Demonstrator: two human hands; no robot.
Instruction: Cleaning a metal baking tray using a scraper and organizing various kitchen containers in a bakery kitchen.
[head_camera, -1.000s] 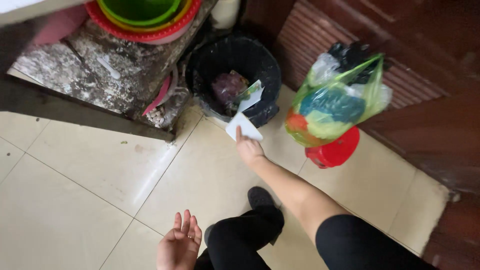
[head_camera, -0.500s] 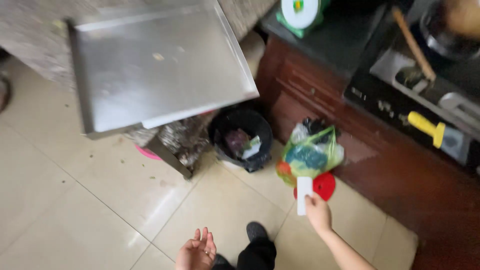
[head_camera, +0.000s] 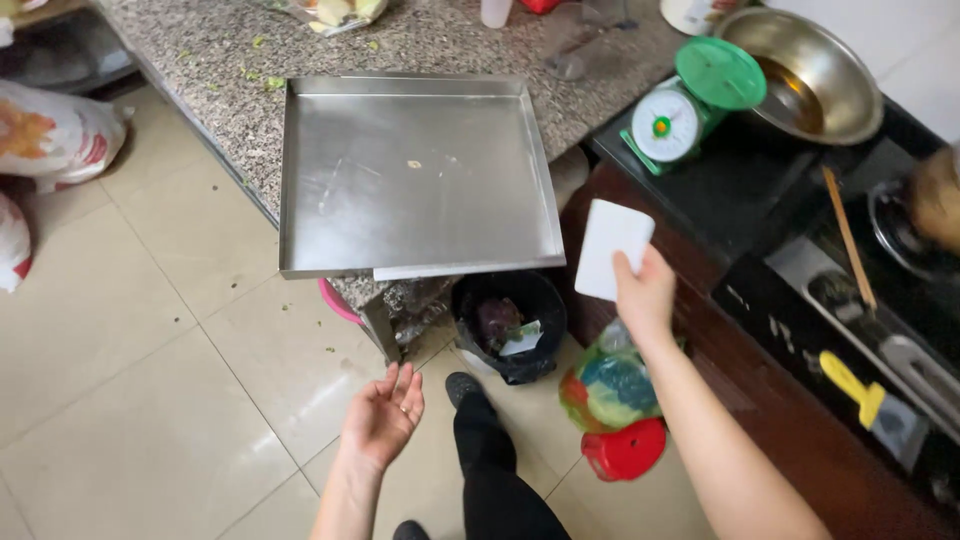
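Nearest the camera: left hand (head_camera: 383, 418), palm up, fingers spread loosely and holding nothing, hanging over the pale tiled floor (head_camera: 150, 400); just beside it a leg in black trousers (head_camera: 490, 470) ending in a dark shoe (head_camera: 462, 387). Right hand (head_camera: 645, 297), raised at the end of a bare forearm, fingers and thumb pinched on the lower edge of a white rectangular card (head_camera: 612, 248); the card is held upright with a slight tilt, its long axis running up the frame, lower short edge in the fingers, upper short edge pointing toward the green kitchen scale (head_camera: 690, 105), its face turned to the camera. Card position: in the air between the steel tray and the dark counter edge, above the bin. On the floor below the right arm: a green plastic bag (head_camera: 610, 385) with mixed contents, touching a red plastic lid-shaped item (head_camera: 625, 450); just left of these a black waste bin (head_camera: 510, 320) holding scraps and a paper piece. Mid distance: a square, shallow stainless steel tray (head_camera: 415, 175), bare inside, resting on a speckled granite counter (head_camera: 210, 70) with its near edge overhanging. Right side: a dark stove surface (head_camera: 880, 300) with a wooden stick (head_camera: 848, 235) and a yellow-handled tool (head_camera: 850, 385). Farthest: a large steel bowl (head_camera: 805, 70) beyond the scale; printed sacks (head_camera: 50, 135) at the left edge.
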